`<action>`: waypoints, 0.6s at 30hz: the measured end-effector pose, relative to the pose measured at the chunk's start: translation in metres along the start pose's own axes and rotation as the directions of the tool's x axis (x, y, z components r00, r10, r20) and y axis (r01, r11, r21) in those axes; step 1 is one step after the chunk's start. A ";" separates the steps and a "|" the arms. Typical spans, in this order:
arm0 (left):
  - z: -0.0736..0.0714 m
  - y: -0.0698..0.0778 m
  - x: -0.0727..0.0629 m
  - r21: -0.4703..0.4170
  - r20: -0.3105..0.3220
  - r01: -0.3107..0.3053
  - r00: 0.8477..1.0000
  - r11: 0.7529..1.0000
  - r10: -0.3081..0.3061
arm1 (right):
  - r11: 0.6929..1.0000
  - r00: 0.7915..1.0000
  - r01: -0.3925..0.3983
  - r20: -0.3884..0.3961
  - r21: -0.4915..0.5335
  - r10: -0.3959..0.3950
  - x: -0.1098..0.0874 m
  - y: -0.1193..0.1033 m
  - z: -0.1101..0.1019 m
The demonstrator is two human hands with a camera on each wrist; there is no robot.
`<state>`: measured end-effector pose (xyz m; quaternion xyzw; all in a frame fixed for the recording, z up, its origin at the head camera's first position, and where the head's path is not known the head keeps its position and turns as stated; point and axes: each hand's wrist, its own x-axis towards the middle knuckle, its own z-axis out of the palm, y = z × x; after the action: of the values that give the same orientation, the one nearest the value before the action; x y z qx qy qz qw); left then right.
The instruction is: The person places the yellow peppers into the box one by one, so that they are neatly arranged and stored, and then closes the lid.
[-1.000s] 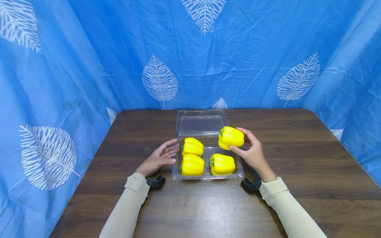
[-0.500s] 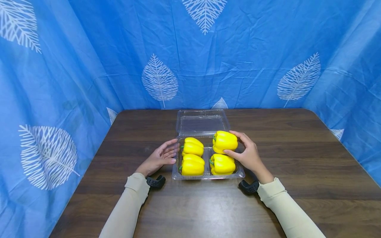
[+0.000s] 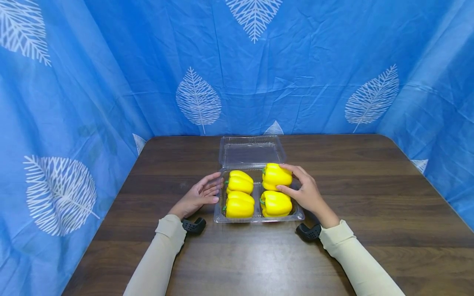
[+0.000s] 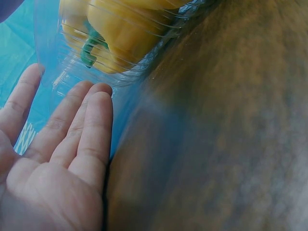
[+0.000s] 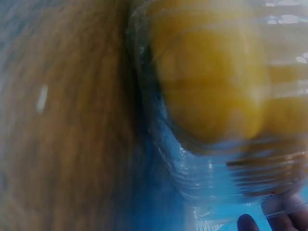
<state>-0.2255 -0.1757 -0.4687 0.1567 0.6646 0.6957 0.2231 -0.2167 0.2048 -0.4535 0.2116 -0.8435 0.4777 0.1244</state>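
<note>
In the head view, a clear plastic clamshell box (image 3: 240, 220) holds several yellow bell peppers in two side-by-side compartments. My right hand (image 3: 305, 193) grips the back right bell pepper (image 3: 275, 176), thumb at its front and fingers behind. Directly in front of it lies another bell pepper (image 3: 275, 204). Two more, a back left bell pepper (image 3: 240, 182) and a front left bell pepper (image 3: 239, 205), fill the left compartment, green stems facing left. My left hand (image 3: 198, 196) has its fingers extended at the box's left side; in the left wrist view the fingertips (image 4: 98, 98) are right at its ribbed wall.
The box's clear lid (image 3: 252, 152) lies folded back behind it on the dark wooden table (image 3: 370, 197). A blue curtain (image 3: 311, 49) with white leaf prints surrounds the table's back and sides. Black straps (image 3: 194, 226) are on both wrists.
My right hand has brought its bell pepper left and slightly down into the back right of the box, behind the front one. The left hand stays in place.
</note>
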 end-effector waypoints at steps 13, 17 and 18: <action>0.001 0.002 0.000 -0.005 -0.012 0.009 1.000 1.000 -0.009 | 0.998 0.998 0.039 0.047 0.056 -0.042 0.001 0.007 0.000; 0.000 0.001 0.000 -0.004 -0.009 0.005 1.000 1.000 -0.005 | 0.997 0.997 0.050 0.053 0.052 -0.053 0.002 0.008 0.000; 0.000 0.001 0.000 -0.005 -0.007 0.004 1.000 1.000 -0.004 | 0.997 0.997 0.051 0.056 0.052 -0.054 0.002 0.008 0.000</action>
<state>-0.2257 -0.1755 -0.4678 0.1523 0.6639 0.6976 0.2224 -0.2220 0.2076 -0.4591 0.2504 -0.8286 0.4891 0.1074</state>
